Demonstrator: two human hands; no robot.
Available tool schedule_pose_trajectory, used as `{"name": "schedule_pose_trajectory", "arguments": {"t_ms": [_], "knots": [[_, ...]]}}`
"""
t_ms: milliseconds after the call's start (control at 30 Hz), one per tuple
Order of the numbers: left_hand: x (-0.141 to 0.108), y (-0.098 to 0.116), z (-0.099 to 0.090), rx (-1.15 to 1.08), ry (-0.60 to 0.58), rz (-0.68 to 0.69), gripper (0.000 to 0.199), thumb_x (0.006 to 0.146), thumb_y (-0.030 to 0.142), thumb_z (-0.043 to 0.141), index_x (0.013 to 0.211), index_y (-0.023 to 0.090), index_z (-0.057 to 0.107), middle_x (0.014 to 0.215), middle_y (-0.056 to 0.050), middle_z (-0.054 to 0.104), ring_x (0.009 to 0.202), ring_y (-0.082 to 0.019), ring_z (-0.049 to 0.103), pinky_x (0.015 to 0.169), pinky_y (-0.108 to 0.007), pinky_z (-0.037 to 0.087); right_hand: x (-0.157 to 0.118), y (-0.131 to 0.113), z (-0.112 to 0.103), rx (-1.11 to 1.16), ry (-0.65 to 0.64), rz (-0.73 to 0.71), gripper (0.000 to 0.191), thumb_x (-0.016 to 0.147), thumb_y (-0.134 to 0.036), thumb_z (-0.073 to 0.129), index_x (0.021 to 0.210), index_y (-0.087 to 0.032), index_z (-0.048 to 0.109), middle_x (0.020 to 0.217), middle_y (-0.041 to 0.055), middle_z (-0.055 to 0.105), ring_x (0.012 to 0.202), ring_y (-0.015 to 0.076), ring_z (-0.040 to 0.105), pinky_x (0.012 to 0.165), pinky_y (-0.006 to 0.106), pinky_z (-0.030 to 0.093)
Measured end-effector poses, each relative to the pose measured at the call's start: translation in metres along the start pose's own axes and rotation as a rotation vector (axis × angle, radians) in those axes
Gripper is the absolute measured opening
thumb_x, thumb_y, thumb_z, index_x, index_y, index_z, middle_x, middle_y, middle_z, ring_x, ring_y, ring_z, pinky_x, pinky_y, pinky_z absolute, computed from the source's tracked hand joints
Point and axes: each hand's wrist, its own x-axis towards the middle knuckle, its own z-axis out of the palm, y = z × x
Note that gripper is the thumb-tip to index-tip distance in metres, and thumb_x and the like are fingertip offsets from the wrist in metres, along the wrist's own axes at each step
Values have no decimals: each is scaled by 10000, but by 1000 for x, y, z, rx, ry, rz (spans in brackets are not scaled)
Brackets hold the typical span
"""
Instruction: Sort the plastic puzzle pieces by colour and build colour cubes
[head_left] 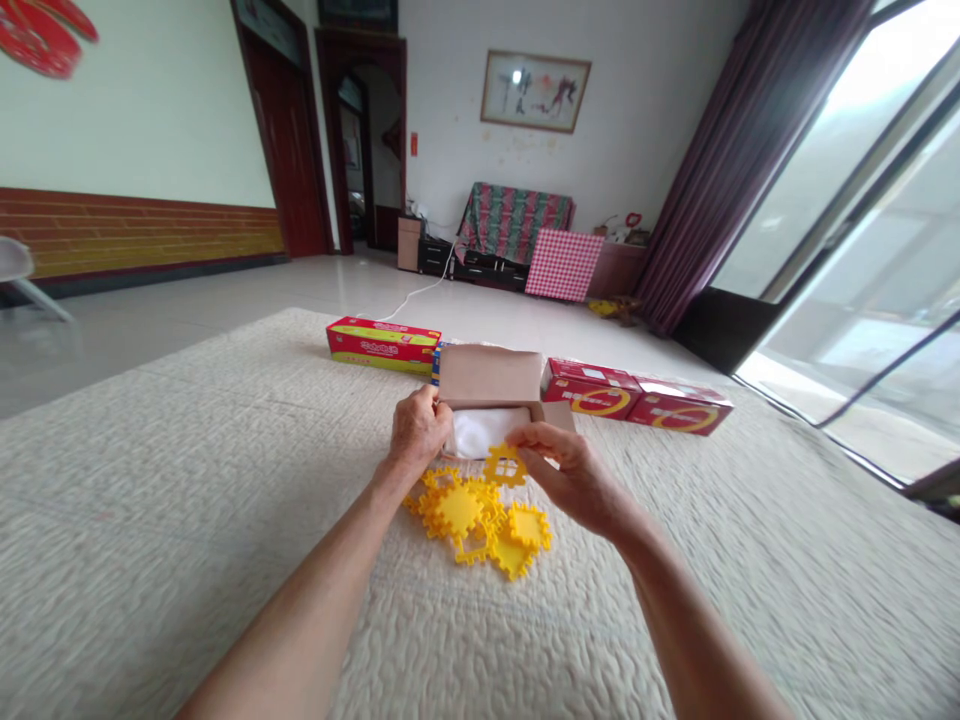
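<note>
While the hands (421, 425) (564, 468) grip a box (491, 375) and yellow tile (507, 466), pale quilting (225, 480) fronts glossy floor (322, 285).

red-green box (384, 345) | red boxes (589, 389) | lettering too blurred to read

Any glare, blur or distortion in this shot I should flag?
Head view, glare: the window at right is washed out, and a bright spot sits on the framed picture; head view, blur: the quilted cover smears toward the sides, while the yellow pieces look crisper; head view, distortion: the curtain leans steeply.
</note>
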Motion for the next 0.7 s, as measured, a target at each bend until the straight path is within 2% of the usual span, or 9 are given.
{"name": "schedule_pose_trajectory", "arguments": {"t_ms": [67, 167, 300, 400, 467, 567, 700], "knots": [[1, -1, -2, 7, 3, -17, 173, 781, 192, 478, 822, 197, 645, 779, -53, 703, 758, -190, 642, 681, -258, 414, 0, -4, 4, -20, 8, -36, 179, 848, -199, 497, 964, -199, 634, 925, 32, 685, 828, 140, 641, 755, 277, 501], [5, -3, -7, 10, 21, -38, 181, 785, 198, 479, 839, 194, 652, 798, -58, 713, 773, -194, 648, 698, -261, 419, 2, -9, 5, -94, 132, -82, 173, 839, -186, 503, 957, -198, 628, 907, 37, 669, 808, 143, 631, 758, 300, 502], [10, -2, -18, 3, 30, -47, 188, 787, 202, 481, 842, 193, 661, 817, -57, 719, 780, -187, 646, 714, -259, 422, 5, -3, -4, -170, 409, -60, 229, 831, -190, 495, 1027, -217, 612, 1036, 72, 642, 949, 192, 606, 816, 373, 507], [10, 7, -28, -22, 2, -49, 183, 778, 222, 495, 835, 195, 667, 805, -47, 716, 778, -186, 641, 710, -257, 421, 1, 10, -15, -268, 593, 36, 355, 784, -233, 542, 1137, -208, 573, 1196, 132, 569, 1107, 266, 533, 848, 457, 494], [6, 16, -34, -46, -35, -39, 175, 766, 234, 506, 816, 194, 668, 787, -44, 711, 769, -188, 637, 696, -257, 417, -8, 17, -24, -267, 603, 151, 426, 769, -300, 559, 1178, -182, 549, 1225, 164, 549, 1087, 288, 541, 813, 473, 503], [-6, 34, -37, -83, -118, -6, 158, 742, 233, 518, 786, 196, 666, 745, -38, 702, 750, -190, 632, 667, -256, 405, -31, 19, -38, -146, 584, 331, 474, 771, -374, 540, 1199, -170, 539, 1172, 156, 601, 956, 256, 610, 737, 410, 524], [-35, 60, -35, -108, -257, 78, 142, 733, 216, 522, 753, 203, 661, 726, -37, 699, 730, -183, 631, 650, -252, 394, -68, 8, -49, -55, 602, 422, 424, 776, -326, 484, 1170, -196, 569, 1053, 99, 673, 844, 205, 645, 697, 336, 520]]}}
